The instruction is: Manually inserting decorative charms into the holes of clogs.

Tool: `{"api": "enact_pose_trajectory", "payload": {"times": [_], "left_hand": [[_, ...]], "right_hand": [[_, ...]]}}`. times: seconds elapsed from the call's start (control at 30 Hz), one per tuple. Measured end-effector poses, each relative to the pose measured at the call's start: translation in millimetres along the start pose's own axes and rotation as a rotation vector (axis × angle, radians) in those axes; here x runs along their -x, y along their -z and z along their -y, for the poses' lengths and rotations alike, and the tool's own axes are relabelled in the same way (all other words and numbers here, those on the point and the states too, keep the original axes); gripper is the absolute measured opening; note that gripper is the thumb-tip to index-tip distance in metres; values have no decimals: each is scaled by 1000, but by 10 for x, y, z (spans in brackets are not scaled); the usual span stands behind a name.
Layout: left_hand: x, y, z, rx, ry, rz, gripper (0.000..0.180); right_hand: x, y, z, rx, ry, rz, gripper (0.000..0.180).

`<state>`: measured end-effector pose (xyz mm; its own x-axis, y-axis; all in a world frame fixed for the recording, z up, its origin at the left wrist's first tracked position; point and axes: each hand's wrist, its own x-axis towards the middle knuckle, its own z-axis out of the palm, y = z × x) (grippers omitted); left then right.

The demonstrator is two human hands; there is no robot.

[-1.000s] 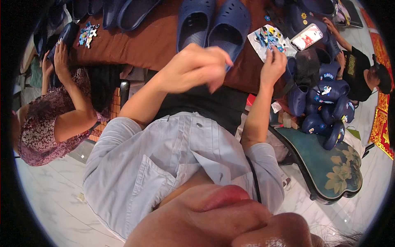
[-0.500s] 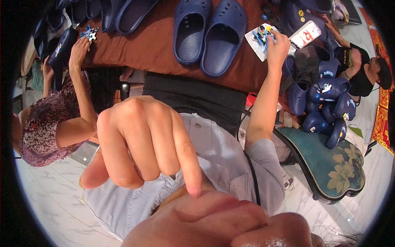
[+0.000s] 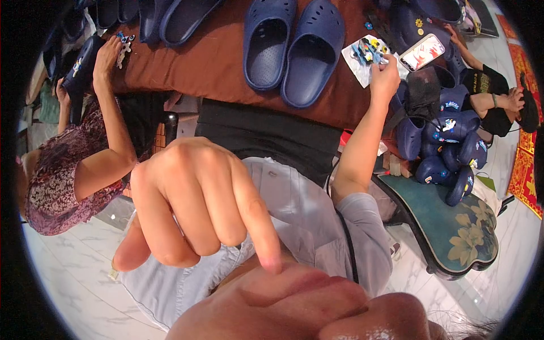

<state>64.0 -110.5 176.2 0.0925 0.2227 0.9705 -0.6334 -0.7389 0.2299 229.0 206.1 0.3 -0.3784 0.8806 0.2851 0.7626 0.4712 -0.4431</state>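
My left hand (image 3: 190, 204) is raised close to the camera, in front of my light grey shirt. Its fingers curl loosely inward, the thumb stands a little apart, and no object shows in it. Farther off, my right hand (image 3: 385, 76) reaches over the brown cloth. Its thumb and finger pinch a small bluish shoe charm (image 3: 381, 59) at the edge of a white bag (image 3: 356, 69) that bears several colourful charms (image 3: 368, 48). Left of the bag lies a pair of navy clogs (image 3: 306, 62), toes away from me.
A phone (image 3: 424, 52) leans beside the charms. Decorated navy clogs (image 3: 447, 127) are heaped at the right, above a green floral stool (image 3: 459, 226). At left a co-worker's hand (image 3: 107, 56) is by other charms; another person (image 3: 496, 102) is at far right. Brown cloth (image 3: 221, 68) covers the table.
My right hand has drawn back slightly from the charms toward me, its fingers pinched. My left hand stays nearly still. The person at far right has moved an arm.
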Motion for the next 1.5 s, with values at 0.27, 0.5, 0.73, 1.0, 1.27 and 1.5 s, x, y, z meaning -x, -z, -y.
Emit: {"api": "enact_pose_trajectory", "payload": {"times": [0.27, 0.5, 0.73, 1.0, 1.27, 1.5], "left_hand": [[36, -5, -26, -18, -24, -19, 58], [25, -24, -12, -6, -16, -17, 57], [16, -93, -52, -15, -4, -26, 56], [109, -64, -72, -50, -31, -10, 52], [587, 608, 226, -1466, 603, -391, 31], [1230, 1269, 883, -2247, 745, -25, 34]], "right_hand": [[76, 49, -132, -201, -29, -231, 28], [129, 12, 28, -296, 44, -238, 18], [66, -49, 468, -757, 143, -132, 14], [-32, -228, 717, -953, 172, -15, 12], [-299, -488, 740, -1039, 234, 43, 9], [-562, -738, 784, -979, 302, -19, 8]]}}
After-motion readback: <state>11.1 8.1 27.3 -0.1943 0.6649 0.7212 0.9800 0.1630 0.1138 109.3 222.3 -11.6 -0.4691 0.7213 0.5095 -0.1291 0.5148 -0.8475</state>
